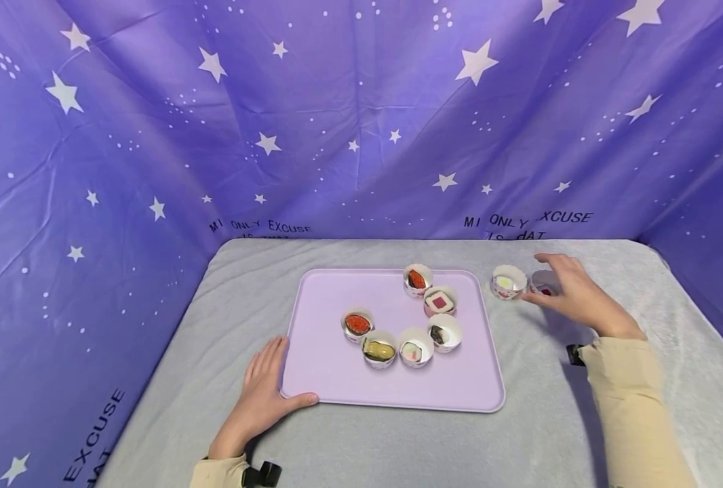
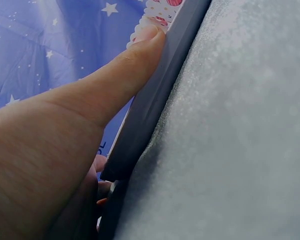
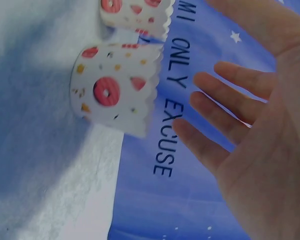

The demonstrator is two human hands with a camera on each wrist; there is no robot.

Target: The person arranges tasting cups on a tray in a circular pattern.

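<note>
My left hand (image 1: pixel 262 393) rests at the near left corner of a lilac tray (image 1: pixel 321 298), its straight fingers along the left edge and its thumb against the front rim. In the left wrist view that thumb (image 2: pixel 135 60) lies on the tray's side. To the right of the tray, my right hand (image 1: pixel 575 295) is spread beside two patterned paper cups. One cup (image 1: pixel 509 283) holds a white and yellow piece; the other cup (image 1: pixel 543 279), partly hidden by the hand, has a dark red one. The right wrist view shows a gap between the fingers and the nearer cup (image 3: pixel 117 85).
Several paper cups with sushi-like pieces stand on the tray, among them a cup with a red-topped piece (image 1: pixel 358 326) and one with a yellow-topped piece (image 1: pixel 378 350). A grey cloth (image 1: pixel 398 447) covers the table, and a purple starry curtain (image 1: pixel 337 183) hangs behind.
</note>
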